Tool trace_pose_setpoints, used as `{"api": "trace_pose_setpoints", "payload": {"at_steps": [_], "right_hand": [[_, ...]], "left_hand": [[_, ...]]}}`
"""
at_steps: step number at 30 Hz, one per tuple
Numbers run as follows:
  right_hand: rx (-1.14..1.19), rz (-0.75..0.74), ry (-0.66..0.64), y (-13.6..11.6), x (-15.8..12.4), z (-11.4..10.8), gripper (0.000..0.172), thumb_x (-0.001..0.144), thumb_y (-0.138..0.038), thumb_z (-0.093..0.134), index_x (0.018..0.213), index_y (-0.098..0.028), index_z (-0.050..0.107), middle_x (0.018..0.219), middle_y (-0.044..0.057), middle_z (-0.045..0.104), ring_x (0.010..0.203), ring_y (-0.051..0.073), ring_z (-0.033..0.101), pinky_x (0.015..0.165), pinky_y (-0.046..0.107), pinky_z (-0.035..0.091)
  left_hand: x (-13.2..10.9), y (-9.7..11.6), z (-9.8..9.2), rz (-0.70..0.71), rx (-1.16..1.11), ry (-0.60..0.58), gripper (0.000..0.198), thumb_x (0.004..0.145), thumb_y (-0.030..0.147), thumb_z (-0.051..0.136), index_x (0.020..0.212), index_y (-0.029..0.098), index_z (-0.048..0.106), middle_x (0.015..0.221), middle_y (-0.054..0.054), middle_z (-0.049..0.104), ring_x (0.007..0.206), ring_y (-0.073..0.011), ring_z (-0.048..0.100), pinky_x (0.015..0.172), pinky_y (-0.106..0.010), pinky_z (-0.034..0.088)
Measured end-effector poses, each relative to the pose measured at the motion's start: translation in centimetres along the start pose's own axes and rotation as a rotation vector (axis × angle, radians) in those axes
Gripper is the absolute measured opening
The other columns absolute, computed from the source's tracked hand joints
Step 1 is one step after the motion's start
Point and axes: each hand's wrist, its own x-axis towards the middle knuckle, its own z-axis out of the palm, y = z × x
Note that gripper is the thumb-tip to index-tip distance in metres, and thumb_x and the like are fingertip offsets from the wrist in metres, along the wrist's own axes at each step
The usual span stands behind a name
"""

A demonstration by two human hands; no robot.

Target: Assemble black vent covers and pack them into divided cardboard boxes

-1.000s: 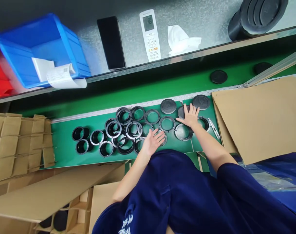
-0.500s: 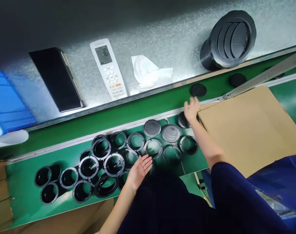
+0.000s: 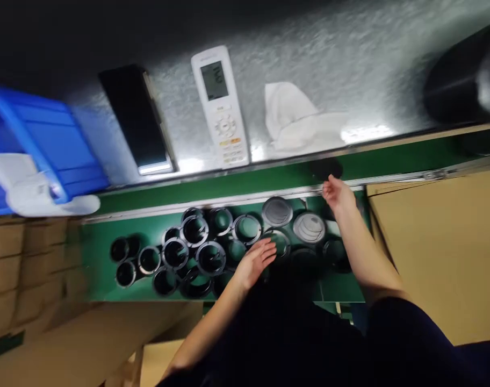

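My right hand (image 3: 338, 194) is over the far edge of the green work surface, its fingers curled together at the lower edge of a dark round disc (image 3: 330, 167). They appear to pinch it, though motion blurs the contact. My left hand (image 3: 256, 262) is open, palm up, holding nothing, beside a black ring (image 3: 278, 236). Two round louvred vents (image 3: 277, 211) lie face up between the hands. To the left, several black ring-shaped housings (image 3: 211, 258) stand close together, some overlapping. More rings near my right forearm are in shadow.
On the metal shelf (image 3: 253, 70) lie a phone (image 3: 136, 115), a white remote control (image 3: 221, 107), crumpled tissue (image 3: 297, 118) and a blue bin (image 3: 63, 142). A blurred black cylindrical part (image 3: 454, 80) is at right. Cardboard (image 3: 442, 247) borders the right side; stacked cartons (image 3: 27, 269) stand left.
The view has swung to the right. My right hand has moved left relative to the shelf, and the dark disc has shifted left with it. My left hand stays open by the rings.
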Motion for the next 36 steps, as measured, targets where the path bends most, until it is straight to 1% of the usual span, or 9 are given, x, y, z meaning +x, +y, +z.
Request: {"api": "trace_pose_setpoints", "payload": {"at_steps": [3,5,8,12,14,16,26,31,36], "right_hand": [[0.066,0.273,-0.221,6.8,-10.4,3.6,0.044,0.066,-0.043,0.095,0.073,-0.019,0.059,0.065,-0.001,0.066,0.055,0.009,0.060,0.049,0.018,0.051],[-0.017,0.397,-0.433,9.8,-17.0,5.0,0.044,0.068,-0.050,0.093,0.078,-0.018,0.065,0.072,0.003,0.070,0.058,0.011,0.063,0.051,0.022,0.052],[-0.313,0.353,-0.595,11.4,-22.3,5.6,0.054,0.081,-0.072,0.073,0.080,-0.018,0.070,0.078,0.008,0.071,0.064,0.018,0.065,0.059,0.033,0.057],[-0.841,-0.401,-0.394,9.3,-22.4,5.3,0.058,0.093,-0.075,0.052,0.093,-0.022,0.075,0.095,0.013,0.069,0.095,0.030,0.066,0.091,0.053,0.056],[-1.000,-0.712,-0.473,7.8,-22.1,5.2,0.049,0.098,-0.065,0.049,0.111,-0.027,0.078,0.122,0.013,0.064,0.122,0.034,0.056,0.110,0.059,0.043],[-1.106,-0.830,-0.626,7.0,-22.3,5.4,0.045,0.102,-0.056,0.044,0.121,-0.033,0.077,0.138,0.010,0.057,0.135,0.035,0.045,0.118,0.061,0.033],[-1.179,-0.799,-0.762,8.8,-25.4,5.4,0.057,0.106,-0.054,0.031,0.104,-0.029,0.082,0.145,0.007,0.053,0.140,0.034,0.036,0.123,0.060,0.026],[-1.043,-0.675,-0.695,7.9,-26.6,5.4,0.069,0.106,-0.064,0.021,0.107,-0.028,0.080,0.141,0.007,0.060,0.135,0.030,0.047,0.120,0.055,0.035],[-1.006,-0.683,-0.646,8.2,-26.8,4.9,0.069,0.107,-0.062,0.017,0.116,-0.030,0.077,0.137,0.006,0.062,0.134,0.028,0.051,0.119,0.054,0.039]], "left_hand": [[0.3,1.1,1.6,0.185,-0.188,-0.090,0.040,0.098,0.046,0.060,0.135,0.028,0.063,0.144,-0.009,0.063,0.130,-0.0274,0.061,0.111,-0.048,0.047],[0.0,2.0,1.7,0.212,-0.263,-0.085,0.049,0.102,0.057,0.045,0.135,0.026,0.063,0.139,-0.010,0.067,0.128,-0.0293,0.063,0.108,-0.049,0.050],[-1.4,2.8,0.8,0.206,-0.322,-0.051,0.067,0.103,0.064,0.031,0.127,0.014,0.068,0.125,-0.016,0.073,0.127,-0.0322,0.064,0.108,-0.048,0.051],[-4.5,2.4,-0.5,0.250,-0.364,-0.100,0.066,0.104,0.062,0.030,0.130,0.013,0.066,0.127,-0.015,0.073,0.136,-0.0319,0.058,0.116,-0.050,0.045],[-5.8,1.7,-0.7,0.206,-0.356,-0.143,0.068,0.104,0.064,0.031,0.133,0.013,0.065,0.129,-0.016,0.072,0.138,-0.0326,0.056,0.117,-0.052,0.044],[-6.8,0.9,-0.9,0.181,-0.340,-0.177,0.069,0.103,0.066,0.032,0.133,0.013,0.065,0.128,-0.016,0.072,0.138,-0.0336,0.056,0.118,-0.052,0.043],[-8.8,-2.2,-3.2,0.145,-0.232,-0.302,0.076,0.100,0.072,0.031,0.126,0.012,0.068,0.124,-0.020,0.073,0.130,-0.0388,0.062,0.113,-0.061,0.045],[-9.2,-2.6,-3.7,0.148,-0.215,-0.342,0.083,0.096,0.078,0.031,0.131,0.010,0.065,0.125,-0.023,0.072,0.126,-0.0395,0.064,0.110,-0.061,0.046],[-9.5,-2.8,-4.3,0.172,-0.252,-0.337,0.085,0.095,0.078,0.032,0.133,0.009,0.064,0.120,-0.023,0.074,0.120,-0.0369,0.068,0.108,-0.057,0.049]]}}
